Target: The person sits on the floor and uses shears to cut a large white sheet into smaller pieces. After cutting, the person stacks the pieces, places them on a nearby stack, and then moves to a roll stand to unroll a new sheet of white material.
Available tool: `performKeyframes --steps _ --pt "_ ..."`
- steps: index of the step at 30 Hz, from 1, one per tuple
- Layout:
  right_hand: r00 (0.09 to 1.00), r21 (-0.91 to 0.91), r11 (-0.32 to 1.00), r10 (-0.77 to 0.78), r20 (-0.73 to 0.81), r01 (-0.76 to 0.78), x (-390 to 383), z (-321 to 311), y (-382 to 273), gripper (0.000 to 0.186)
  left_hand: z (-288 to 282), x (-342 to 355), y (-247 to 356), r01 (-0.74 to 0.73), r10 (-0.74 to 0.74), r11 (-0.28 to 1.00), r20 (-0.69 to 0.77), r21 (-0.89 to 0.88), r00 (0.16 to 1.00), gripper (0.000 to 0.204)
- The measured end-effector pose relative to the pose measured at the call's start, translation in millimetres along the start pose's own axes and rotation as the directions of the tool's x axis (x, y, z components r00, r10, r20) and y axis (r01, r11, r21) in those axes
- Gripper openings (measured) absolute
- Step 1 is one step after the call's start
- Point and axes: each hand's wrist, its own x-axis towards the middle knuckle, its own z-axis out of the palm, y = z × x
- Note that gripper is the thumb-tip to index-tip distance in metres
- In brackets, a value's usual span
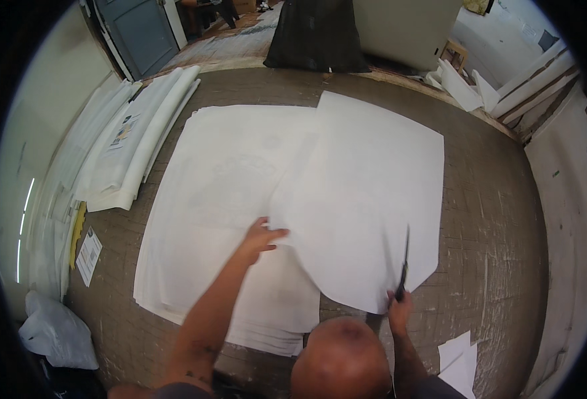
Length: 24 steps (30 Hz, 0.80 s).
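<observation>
A large white sheet (366,179) lies partly over a stack of big off-white sheets (207,179) on the floor. Its left edge is curved and slightly raised. At that edge is my left hand (261,239), with fingers apart and their tips touching the sheet. Near the sheet's lower right edge my right hand (401,307) is closed around the dark handle of a pair of scissors (404,271). A long thin blade points away from me over the sheet, beside a dark streak like its shadow. My fingers partly hide the handles.
Rolled white sheets (130,143) lie along the left wall, near a small printed card (89,256) and a plastic bag (57,332). White scraps (460,362) lie at the lower right. A black bag (317,36) stands at the far side, with more white pieces (460,86) to its right.
</observation>
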Motion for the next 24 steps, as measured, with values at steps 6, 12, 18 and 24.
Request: performKeyframes --steps 6,12,18,24 --pt "0.974 -0.333 0.927 0.111 -0.196 -0.172 -94 -70 106 0.031 16 76 -34 0.035 0.000 0.964 -0.132 0.262 0.991 0.060" --pt "0.977 -0.386 0.898 0.181 -0.117 -0.212 -99 -102 138 0.035 -191 60 -30 -0.010 0.225 0.850 -0.346 0.526 0.911 0.041" --pt "0.966 -0.604 0.789 0.228 0.121 -0.110 -43 -107 107 0.038 -316 -49 -72 0.288 -0.070 0.713 -0.345 0.639 0.936 0.056" --pt "0.777 -0.762 0.518 0.262 0.573 0.388 12 -88 44 0.039 -330 -123 -172 0.248 0.061 0.798 -0.483 0.550 0.874 0.058"
